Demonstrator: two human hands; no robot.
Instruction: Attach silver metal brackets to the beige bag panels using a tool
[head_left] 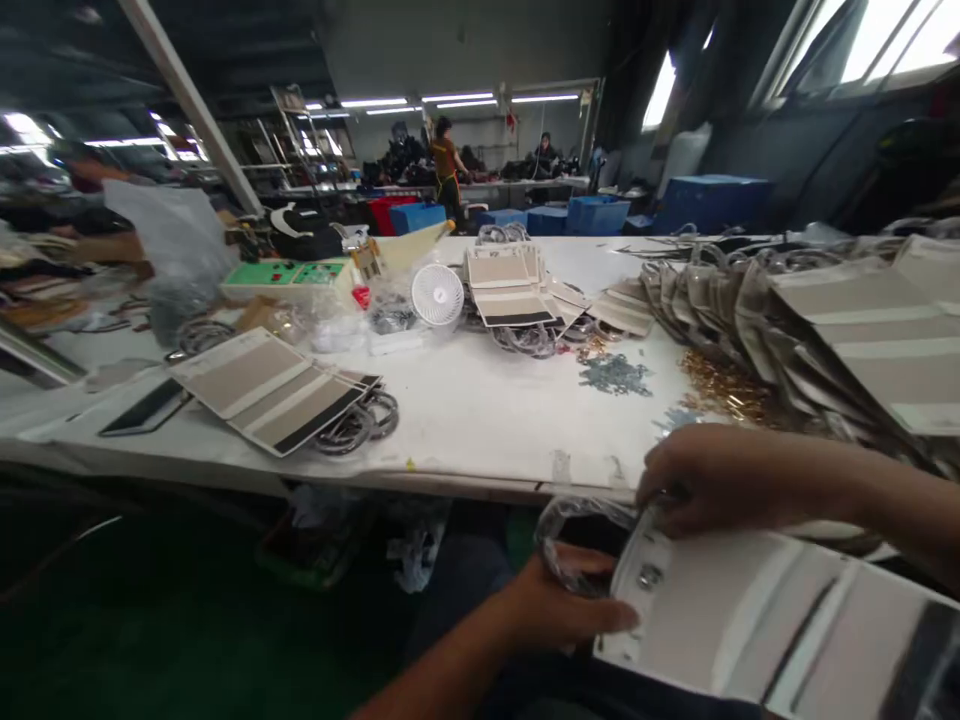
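One striped panel (731,600); left hand (562,600) gripping edge, right hand (679,480) curled closed; one fan (437,295).

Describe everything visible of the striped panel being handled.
The striped panel is beige, seemingly leathery, with whitish bands and a dark band toward the right. A metal fitting sits near its left edge, beside a wrapped loop. It slants before the table, left hand gripping that edge, right hand at its upper corner.
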